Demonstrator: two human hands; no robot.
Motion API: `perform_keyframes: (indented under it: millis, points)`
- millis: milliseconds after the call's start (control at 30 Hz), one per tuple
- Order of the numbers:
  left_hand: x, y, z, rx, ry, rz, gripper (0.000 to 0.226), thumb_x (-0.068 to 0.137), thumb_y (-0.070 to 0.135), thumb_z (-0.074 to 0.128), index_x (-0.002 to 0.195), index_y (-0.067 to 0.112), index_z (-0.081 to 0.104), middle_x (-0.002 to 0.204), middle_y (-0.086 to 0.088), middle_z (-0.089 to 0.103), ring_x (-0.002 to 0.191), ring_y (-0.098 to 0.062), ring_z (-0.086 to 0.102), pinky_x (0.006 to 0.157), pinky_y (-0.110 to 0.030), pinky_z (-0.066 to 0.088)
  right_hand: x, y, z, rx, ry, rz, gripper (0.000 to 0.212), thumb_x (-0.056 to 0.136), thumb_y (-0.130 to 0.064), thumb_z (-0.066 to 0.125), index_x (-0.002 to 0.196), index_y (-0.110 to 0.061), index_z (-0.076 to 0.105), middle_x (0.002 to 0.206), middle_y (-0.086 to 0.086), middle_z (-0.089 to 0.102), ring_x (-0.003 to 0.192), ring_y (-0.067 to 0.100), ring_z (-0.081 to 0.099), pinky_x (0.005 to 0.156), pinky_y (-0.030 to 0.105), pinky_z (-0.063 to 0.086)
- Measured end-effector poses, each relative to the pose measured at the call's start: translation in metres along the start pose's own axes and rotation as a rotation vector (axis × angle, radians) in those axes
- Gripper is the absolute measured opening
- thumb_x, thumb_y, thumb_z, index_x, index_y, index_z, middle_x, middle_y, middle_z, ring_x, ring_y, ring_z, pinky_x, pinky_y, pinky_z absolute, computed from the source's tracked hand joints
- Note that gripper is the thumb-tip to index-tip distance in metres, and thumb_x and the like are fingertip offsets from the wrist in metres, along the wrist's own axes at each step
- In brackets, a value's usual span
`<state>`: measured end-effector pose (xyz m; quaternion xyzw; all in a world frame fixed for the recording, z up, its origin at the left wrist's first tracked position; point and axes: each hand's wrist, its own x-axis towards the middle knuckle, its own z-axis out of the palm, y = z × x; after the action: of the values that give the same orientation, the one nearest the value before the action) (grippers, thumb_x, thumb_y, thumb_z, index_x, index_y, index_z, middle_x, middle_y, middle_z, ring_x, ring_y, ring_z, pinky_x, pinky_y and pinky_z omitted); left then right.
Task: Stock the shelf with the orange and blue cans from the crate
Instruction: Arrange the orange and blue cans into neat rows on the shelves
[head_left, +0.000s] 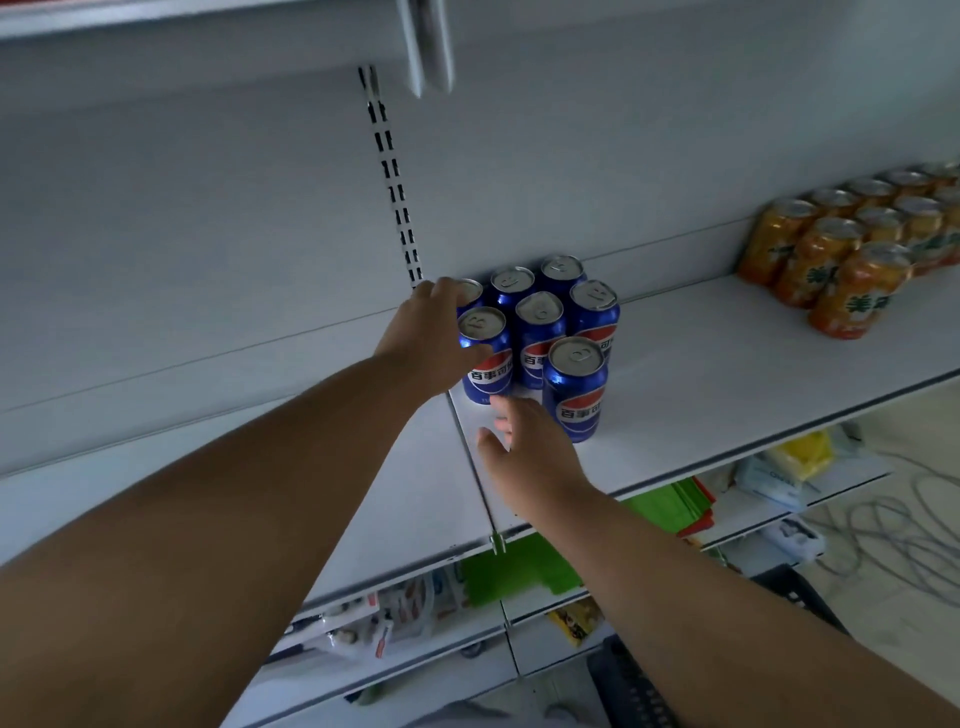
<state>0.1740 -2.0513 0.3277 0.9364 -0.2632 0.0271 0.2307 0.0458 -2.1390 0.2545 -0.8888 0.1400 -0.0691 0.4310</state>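
Several blue cans (540, 332) stand in a tight cluster on the white shelf (727, 374), near its left end. My left hand (431, 338) grips the front-left blue can (485, 358), thumb across its front and fingers behind it. My right hand (530, 447) hovers low over the shelf with fingers relaxed and holds nothing. It is just left of the nearest blue can (574, 389). Several orange cans (841, 254) stand in rows at the shelf's far right. A dark crate (628, 686) shows below my right arm, its contents hidden.
A slotted upright (395, 192) runs up the back panel behind the blue cans. Bare shelf lies between the blue and orange groups. Lower shelves hold green packets (519, 571) and small packaged goods (374, 623). Cables (893, 530) lie on the floor at right.
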Motion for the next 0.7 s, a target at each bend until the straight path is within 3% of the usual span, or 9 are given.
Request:
perform_keyframes:
  millis: [100,200,433,533,633,700]
  points:
    - [-0.026,0.000,0.015,-0.031,0.090,-0.058,0.041,0.078,0.028,0.079,0.101,0.020,0.046,0.103,0.002,0.051,0.089,-0.019,0.054,0.072,-0.029,0.047,-0.016,0.012,-0.025,-0.099,0.069,-0.081,0.021,0.095,-0.031,0.054,0.109,-0.018,0.063,0.105,-0.003,0.068,0.094,0.011,0.064,0.082,0.027,0.052]
    - [-0.051,0.008,0.040,-0.085,0.088,-0.092,0.035,0.079,0.029,0.075,0.103,0.019,0.051,0.101,0.002,0.055,0.087,-0.018,0.056,0.073,-0.031,0.051,-0.016,0.025,-0.048,-0.094,0.186,-0.158,0.014,0.092,-0.032,0.061,0.091,-0.018,0.063,0.084,-0.005,0.066,0.076,0.011,0.061,0.068,0.029,0.051]
    - [-0.077,0.034,0.081,-0.214,-0.062,-0.112,0.046,0.083,0.035,0.075,0.120,0.019,0.052,0.108,0.009,0.053,0.090,-0.008,0.053,0.072,-0.019,0.039,-0.002,0.035,-0.079,-0.112,0.326,-0.210,0.022,0.087,-0.031,0.069,0.082,-0.016,0.054,0.076,-0.004,0.058,0.064,0.010,0.054,0.055,0.024,0.044]
    - [-0.078,0.040,0.090,-0.263,-0.086,-0.129,0.060,0.081,0.040,0.076,0.129,0.020,0.048,0.120,0.006,0.056,0.097,-0.010,0.057,0.080,-0.025,0.047,0.005,0.035,-0.085,-0.125,0.385,-0.179,0.032,0.080,-0.032,0.076,0.092,-0.015,0.052,0.094,-0.003,0.053,0.074,0.011,0.052,0.060,0.014,0.039]
    - [-0.075,0.044,0.100,-0.298,-0.089,-0.159,0.068,0.078,0.043,0.077,0.133,0.022,0.045,0.127,0.005,0.056,0.108,-0.014,0.058,0.089,-0.035,0.052,0.020,0.034,-0.088,-0.168,0.303,-0.138,0.050,0.078,-0.036,0.076,0.117,-0.017,0.052,0.116,0.002,0.055,0.105,0.018,0.054,0.083,0.025,0.045]
    - [-0.072,0.046,0.104,-0.306,-0.083,-0.179,0.069,0.076,0.045,0.077,0.133,0.023,0.044,0.128,0.005,0.056,0.111,-0.016,0.057,0.091,-0.038,0.052,0.026,0.034,-0.087,-0.190,0.244,-0.118,0.057,0.081,-0.038,0.073,0.129,-0.017,0.049,0.127,0.003,0.055,0.118,0.021,0.051,0.091,0.027,0.041]
